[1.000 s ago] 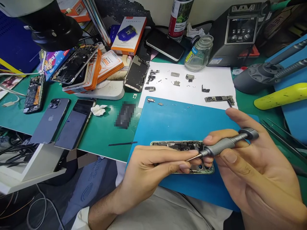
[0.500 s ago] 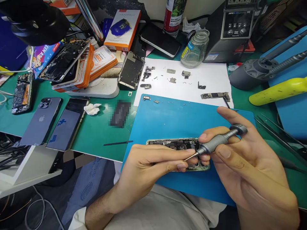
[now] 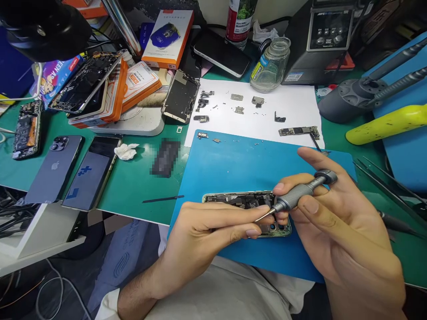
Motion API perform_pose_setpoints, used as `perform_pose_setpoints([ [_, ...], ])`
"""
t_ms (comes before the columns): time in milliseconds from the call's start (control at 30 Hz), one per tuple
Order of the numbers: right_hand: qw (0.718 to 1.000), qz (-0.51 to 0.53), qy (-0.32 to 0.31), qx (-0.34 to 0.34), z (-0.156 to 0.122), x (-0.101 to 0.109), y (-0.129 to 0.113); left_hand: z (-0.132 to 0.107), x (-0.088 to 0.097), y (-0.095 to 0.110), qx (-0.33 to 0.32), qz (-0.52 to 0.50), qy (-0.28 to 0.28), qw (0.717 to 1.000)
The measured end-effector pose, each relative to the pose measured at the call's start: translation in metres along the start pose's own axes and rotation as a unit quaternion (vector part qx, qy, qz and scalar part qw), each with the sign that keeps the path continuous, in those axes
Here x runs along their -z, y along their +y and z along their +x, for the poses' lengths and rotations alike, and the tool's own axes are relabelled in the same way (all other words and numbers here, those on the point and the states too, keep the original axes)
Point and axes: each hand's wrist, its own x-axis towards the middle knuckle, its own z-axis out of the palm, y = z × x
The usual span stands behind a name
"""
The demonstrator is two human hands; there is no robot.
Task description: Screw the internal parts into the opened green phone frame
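My right hand (image 3: 333, 222) grips a grey metal precision screwdriver (image 3: 295, 197) between thumb and fingers, its round cap near the base of the index finger. The thin bit slants down and left to the fingertips of my left hand (image 3: 203, 240). Those fingers are closed in a pinch around the bit's tip; whether a tiny part sits there is hidden. Beneath both hands lies an opened phone housing (image 3: 238, 200) with its inner parts bare, partly covered by my fingers. It rests on a blue mat (image 3: 200, 169).
Small phone parts lie on white paper (image 3: 227, 129), with a logic board (image 3: 298, 131) at its right. Behind stand a glass jar (image 3: 271, 66) and a bottle (image 3: 239, 22). Phones (image 3: 55, 166) and boxes fill the left side. Tweezers (image 3: 387, 191) lie at right.
My right hand and the screwdriver have shifted slightly left, with the driver turned a little. My left hand keeps its pinch by the tip. The whole view has moved slightly.
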Motion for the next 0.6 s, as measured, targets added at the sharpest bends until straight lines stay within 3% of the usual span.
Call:
perform_pose_setpoints([
  [600,1.0,-0.003,0.001,-0.008,0.0016,-0.0039,-0.0025,0.0023,-0.0023,-0.0001,0.018,0.01,0.029,0.999],
])
